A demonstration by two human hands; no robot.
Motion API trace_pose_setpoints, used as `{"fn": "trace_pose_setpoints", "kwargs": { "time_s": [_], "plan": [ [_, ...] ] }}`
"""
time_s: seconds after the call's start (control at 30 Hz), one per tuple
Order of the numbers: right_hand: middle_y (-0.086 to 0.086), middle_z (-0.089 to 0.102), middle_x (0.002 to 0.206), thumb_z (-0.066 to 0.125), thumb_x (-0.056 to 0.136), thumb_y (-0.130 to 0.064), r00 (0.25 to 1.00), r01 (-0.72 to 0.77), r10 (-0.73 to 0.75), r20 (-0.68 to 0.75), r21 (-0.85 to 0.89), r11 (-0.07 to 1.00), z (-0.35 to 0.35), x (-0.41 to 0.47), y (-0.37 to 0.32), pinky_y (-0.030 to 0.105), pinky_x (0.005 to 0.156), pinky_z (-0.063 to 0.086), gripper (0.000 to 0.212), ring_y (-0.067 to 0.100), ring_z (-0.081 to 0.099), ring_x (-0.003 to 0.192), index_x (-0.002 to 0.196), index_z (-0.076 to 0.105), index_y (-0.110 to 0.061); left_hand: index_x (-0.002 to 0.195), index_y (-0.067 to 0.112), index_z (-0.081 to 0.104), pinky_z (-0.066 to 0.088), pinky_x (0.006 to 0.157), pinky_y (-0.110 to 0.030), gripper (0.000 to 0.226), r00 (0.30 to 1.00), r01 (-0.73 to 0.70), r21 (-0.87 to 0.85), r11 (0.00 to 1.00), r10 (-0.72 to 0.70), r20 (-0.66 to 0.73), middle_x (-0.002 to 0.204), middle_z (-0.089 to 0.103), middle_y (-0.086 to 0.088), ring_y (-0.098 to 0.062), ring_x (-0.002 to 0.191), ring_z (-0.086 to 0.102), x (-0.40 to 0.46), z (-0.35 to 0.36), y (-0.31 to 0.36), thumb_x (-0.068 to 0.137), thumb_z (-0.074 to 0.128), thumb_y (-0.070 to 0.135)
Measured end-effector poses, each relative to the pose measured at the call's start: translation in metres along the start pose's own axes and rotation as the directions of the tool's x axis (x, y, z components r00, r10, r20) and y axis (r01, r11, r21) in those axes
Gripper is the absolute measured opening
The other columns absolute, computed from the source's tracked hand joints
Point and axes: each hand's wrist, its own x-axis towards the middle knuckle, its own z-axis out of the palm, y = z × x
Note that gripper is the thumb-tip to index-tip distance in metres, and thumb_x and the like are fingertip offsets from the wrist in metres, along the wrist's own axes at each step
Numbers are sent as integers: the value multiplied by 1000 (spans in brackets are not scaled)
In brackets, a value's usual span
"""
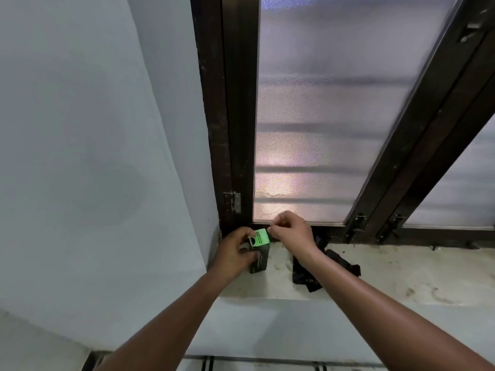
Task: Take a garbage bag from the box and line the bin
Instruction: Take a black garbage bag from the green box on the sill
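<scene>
On the sill (388,269), left hand (235,253) clamps upright box (259,257); right hand (290,230) fingers pinch its flap (261,236).

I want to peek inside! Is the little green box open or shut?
Open. The box has its green top flap lifted, pinched by the right hand, while the left hand holds it upright.

Box (259,253) on sill (388,271), in the left corner against wall (93,156), window frame (235,116) behind; bag (340,261) on sill, right of box.
</scene>
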Motion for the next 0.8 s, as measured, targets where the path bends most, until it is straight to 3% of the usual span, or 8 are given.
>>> {"fn": "trace_pose_setpoints", "kwargs": {
  "time_s": [0.07,0.17,0.23,0.33,0.4,0.53,0.63,0.8],
  "plan": [
    [-4,71,82,69,78,-11,998,-34,32,-57,-37,999,-5,-7,8,29,74,52,10,14,63,78,81,70,-21,112,35,63,53,83,-17,31,990,-29,121,992,45,-130,126,60,8,-11,110,63,-2,-2,7,87,79,27],
    [-3,71,93,74,77,-16,977,-171,179,116,-82,982,-5,-20,25,25,67,48,20,11,61,78,95,71,-23,109,20,63,46,81,-23,35,935,-4,304,953,111,-338,112,51,7,-9,95,53,-4,-1,19,90,71,48],
    [0,71,97,79,74,-19,928,-294,291,234,-19,956,1,-22,36,28,63,53,30,12,64,78,102,69,-26,106,19,61,40,76,-24,35,920,101,304,947,27,-391,102,51,7,-11,90,52,-4,1,26,96,61,53],
    [9,73,105,85,74,-15,911,-392,369,184,111,913,12,-18,52,39,76,65,32,22,74,89,102,69,-19,107,20,56,39,69,-24,23,921,211,300,930,-87,-379,91,59,5,-16,88,61,0,4,23,104,53,43],
    [3,69,100,88,73,-25,945,-322,325,49,-50,945,13,-12,56,38,76,63,36,21,73,87,102,67,-20,107,17,56,40,69,-24,8,933,250,359,899,-125,-338,87,61,1,-21,91,67,2,5,15,103,54,23],
    [3,67,103,87,75,-33,958,-286,276,-73,-227,931,21,1,54,30,72,57,38,20,69,89,105,66,-22,114,8,66,51,80,-30,26,947,301,445,843,-209,-246,110,72,-13,-32,103,68,5,7,3,90,56,7],
    [5,72,105,80,80,-24,952,-306,292,-94,-220,926,35,11,53,34,80,62,22,20,71,86,99,69,-22,118,12,68,55,86,-33,34,949,297,488,821,-196,-248,115,72,-11,-30,104,69,6,10,0,87,55,6],
    [3,73,104,63,88,-10,967,-243,254,22,-225,944,39,4,48,21,66,47,23,13,63,81,106,75,-17,126,18,65,53,83,-31,37,946,294,578,761,-148,-287,122,68,-2,-26,110,68,-8,24,6,92,53,7]
  ]
}}
